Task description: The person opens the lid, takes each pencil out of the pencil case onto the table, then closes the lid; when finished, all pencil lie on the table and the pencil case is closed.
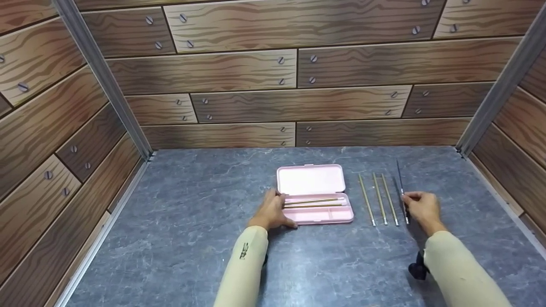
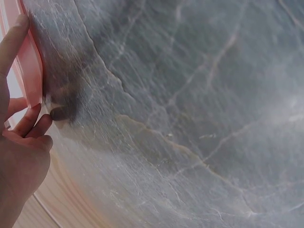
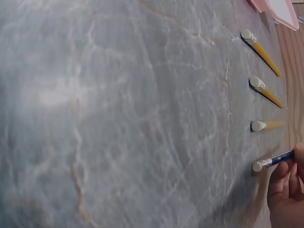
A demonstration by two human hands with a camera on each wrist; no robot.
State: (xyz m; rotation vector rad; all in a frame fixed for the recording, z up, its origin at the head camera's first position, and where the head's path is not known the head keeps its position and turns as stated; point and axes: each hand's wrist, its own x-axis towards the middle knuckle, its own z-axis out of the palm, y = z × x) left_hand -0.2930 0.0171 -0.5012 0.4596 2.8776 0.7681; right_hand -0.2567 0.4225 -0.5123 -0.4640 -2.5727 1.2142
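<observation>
A pink pencil case (image 1: 318,215) lies with its lid (image 1: 310,180) folded back. Two yellow pencils (image 1: 318,201) rest in its rear compartment. My left hand (image 1: 271,209) grips the case's left end, thumb at the front edge and fingers by the hinge corner; the left wrist view shows the fingers (image 2: 35,124) at that corner. With thumb and fingertips, my right hand (image 1: 423,209) pinches a dark blue pencil (image 1: 400,179), its white eraser end (image 3: 259,166) toward me. The blue pencil's shadow shows on the table beside it.
Three yellow pencils, the left one (image 1: 367,199), the middle one (image 1: 379,198) and the right one (image 1: 390,199), lie side by side between the case and my right hand. Wood-patterned panels (image 1: 247,104) wall the grey marbled table (image 1: 192,238) at the back and sides.
</observation>
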